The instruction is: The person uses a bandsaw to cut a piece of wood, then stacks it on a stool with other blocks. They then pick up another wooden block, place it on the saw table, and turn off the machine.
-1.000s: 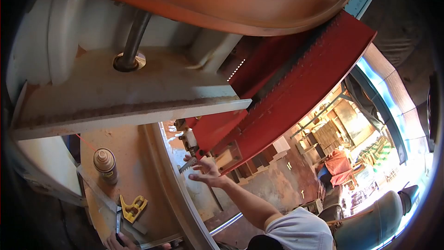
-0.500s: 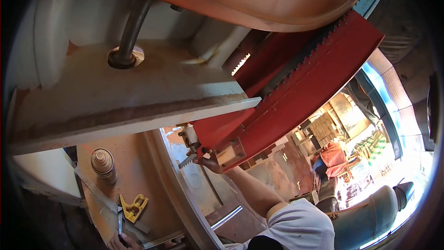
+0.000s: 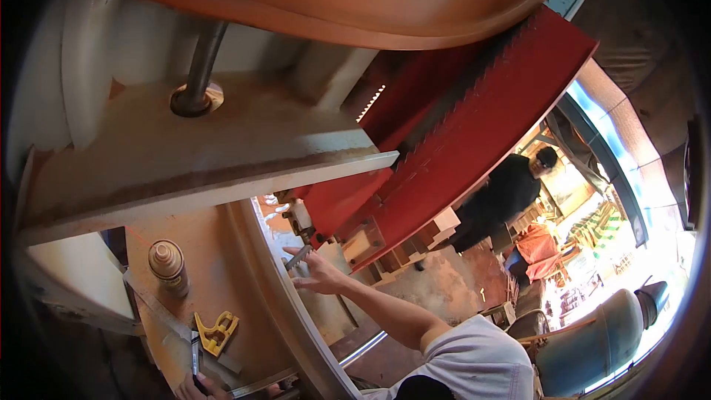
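Observation:
My right hand (image 3: 320,274) reaches from the lower right to a short toothed blade section (image 3: 299,257) under the guide fittings (image 3: 300,218). Its thumb and forefinger are apart; part of the forefinger lies behind the blade, and contact is unclear. At the bottom left edge, my left hand (image 3: 204,387), partly cut off, has its fingers around the black end of a thin tool (image 3: 195,355). Beside it lie a yellow square head (image 3: 216,332) and a metal rule (image 3: 159,315). A spray can (image 3: 169,265) stands upright on the dusty surface (image 3: 211,252).
An orange wheel (image 3: 326,11) with a toothed blade hangs overhead, above a pale machine frame (image 3: 222,133) and red guard (image 3: 481,126). Behind it a person in dark clothes (image 3: 503,192) bends near wooden pieces. A blue-green tank (image 3: 592,344) stands at the right.
The view has shifted slightly, and the wheel and guard appear further left. My right hand has come out from behind the guard, its fingers now spread. A person has appeared in the background.

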`<action>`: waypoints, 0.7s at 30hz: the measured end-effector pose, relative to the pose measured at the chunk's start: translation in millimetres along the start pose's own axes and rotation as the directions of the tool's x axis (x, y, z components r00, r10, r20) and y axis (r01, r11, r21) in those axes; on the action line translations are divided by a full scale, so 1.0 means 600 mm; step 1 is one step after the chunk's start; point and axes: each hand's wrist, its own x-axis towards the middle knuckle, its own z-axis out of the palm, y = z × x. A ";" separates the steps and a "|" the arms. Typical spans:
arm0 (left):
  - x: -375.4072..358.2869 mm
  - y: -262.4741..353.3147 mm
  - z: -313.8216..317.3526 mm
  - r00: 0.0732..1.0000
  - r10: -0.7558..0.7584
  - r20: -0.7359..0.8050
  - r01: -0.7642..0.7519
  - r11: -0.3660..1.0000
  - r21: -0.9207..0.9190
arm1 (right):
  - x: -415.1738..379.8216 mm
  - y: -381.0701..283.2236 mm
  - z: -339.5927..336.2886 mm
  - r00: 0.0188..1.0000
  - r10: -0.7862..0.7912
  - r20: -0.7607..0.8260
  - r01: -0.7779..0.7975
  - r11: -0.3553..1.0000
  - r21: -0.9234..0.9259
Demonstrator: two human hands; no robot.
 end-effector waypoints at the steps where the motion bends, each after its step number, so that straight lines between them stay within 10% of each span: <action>1: -0.001 0.001 0.000 1.000 -0.003 -0.009 0.003 1.000 -0.001 | -0.006 -0.016 -0.008 1.000 0.017 0.022 -0.017 1.000 0.026; 7: 0.002 0.001 0.001 1.000 -0.001 -0.004 0.001 1.000 -0.015 | -0.014 -0.027 -0.035 0.997 -0.016 -0.072 0.043 0.919 0.391; 21: 0.008 0.003 0.004 1.000 0.020 -0.002 -0.020 1.000 -0.002 | -0.008 -0.049 -0.087 0.946 -0.086 -0.311 0.154 0.967 0.203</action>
